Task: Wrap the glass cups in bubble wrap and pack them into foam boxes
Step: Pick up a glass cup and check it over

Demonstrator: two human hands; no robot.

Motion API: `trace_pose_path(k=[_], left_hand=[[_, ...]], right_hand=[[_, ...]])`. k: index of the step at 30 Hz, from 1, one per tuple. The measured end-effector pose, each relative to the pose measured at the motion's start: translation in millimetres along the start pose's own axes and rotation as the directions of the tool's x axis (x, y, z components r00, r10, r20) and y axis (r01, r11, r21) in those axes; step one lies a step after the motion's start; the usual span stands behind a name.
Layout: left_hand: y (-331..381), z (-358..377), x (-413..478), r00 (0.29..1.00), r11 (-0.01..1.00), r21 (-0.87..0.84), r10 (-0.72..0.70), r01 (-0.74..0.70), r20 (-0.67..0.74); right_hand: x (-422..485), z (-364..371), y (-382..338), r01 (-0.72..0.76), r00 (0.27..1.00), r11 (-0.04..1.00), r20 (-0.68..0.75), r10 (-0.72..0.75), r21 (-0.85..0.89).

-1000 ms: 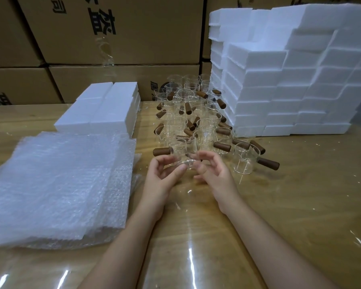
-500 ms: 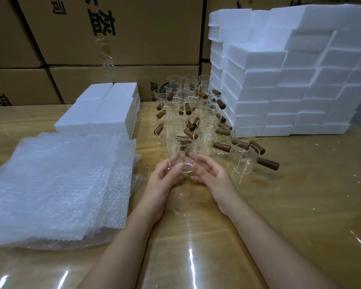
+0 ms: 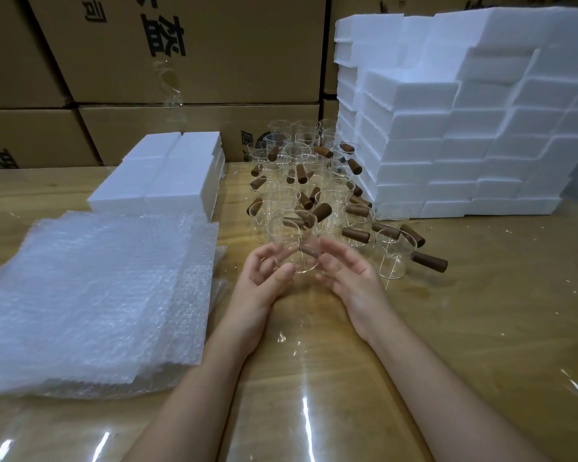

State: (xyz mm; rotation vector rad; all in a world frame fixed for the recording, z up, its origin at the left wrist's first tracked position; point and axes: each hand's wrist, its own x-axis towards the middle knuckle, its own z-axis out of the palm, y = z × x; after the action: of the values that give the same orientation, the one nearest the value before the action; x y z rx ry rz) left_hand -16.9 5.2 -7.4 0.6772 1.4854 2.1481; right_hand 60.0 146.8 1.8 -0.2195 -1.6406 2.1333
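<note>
A clear glass cup (image 3: 292, 241) with a brown wooden handle is held up above the table between both hands. My left hand (image 3: 264, 278) grips its left side with curled fingers and thumb. My right hand (image 3: 347, 275) grips its right side. Behind it stand several more glass cups (image 3: 301, 181) with wooden handles, crowded together. One cup (image 3: 392, 255) stands apart at the right. A pile of bubble wrap sheets (image 3: 90, 295) lies at the left. White foam boxes (image 3: 161, 175) lie behind the pile, and a tall stack of foam boxes (image 3: 464, 128) rises at the right.
Brown cardboard cartons (image 3: 181, 61) form a wall along the back of the wooden table (image 3: 481, 328), which is covered with a shiny clear sheet.
The cup has been turned in my hands: its wooden handle pointed left a second ago and now points away from me. The cup has risen slightly.
</note>
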Motion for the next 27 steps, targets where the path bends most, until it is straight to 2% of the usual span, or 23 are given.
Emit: trace_pose_path(k=[7,10,19,27], left_hand=[[4.6,2.8,-1.9,0.998,0.995,0.103,-0.019,0.012,0.059],[3.3,4.1,-1.0,0.998,0.991,0.125,-0.055,0.05,0.031],[1.8,5.0,0.0,0.998,0.994,0.092,-0.064,0.066,-0.021],[0.2,-1.1,1.6,0.997,0.996,0.056,-0.074,0.073,0.026]], right_hand=[[-1.0,-2.5,1.0,-0.035,0.997,0.999,0.065,0.036,-0.027],[-1.1,0.1,1.2,-0.029,0.993,0.997,0.112,0.037,-0.07],[1.3,-3.8,5.8,-0.061,0.997,0.996,0.049,0.064,-0.061],[1.1,-1.2,5.7,-0.058,0.998,0.994,-0.006,0.058,-0.09]])
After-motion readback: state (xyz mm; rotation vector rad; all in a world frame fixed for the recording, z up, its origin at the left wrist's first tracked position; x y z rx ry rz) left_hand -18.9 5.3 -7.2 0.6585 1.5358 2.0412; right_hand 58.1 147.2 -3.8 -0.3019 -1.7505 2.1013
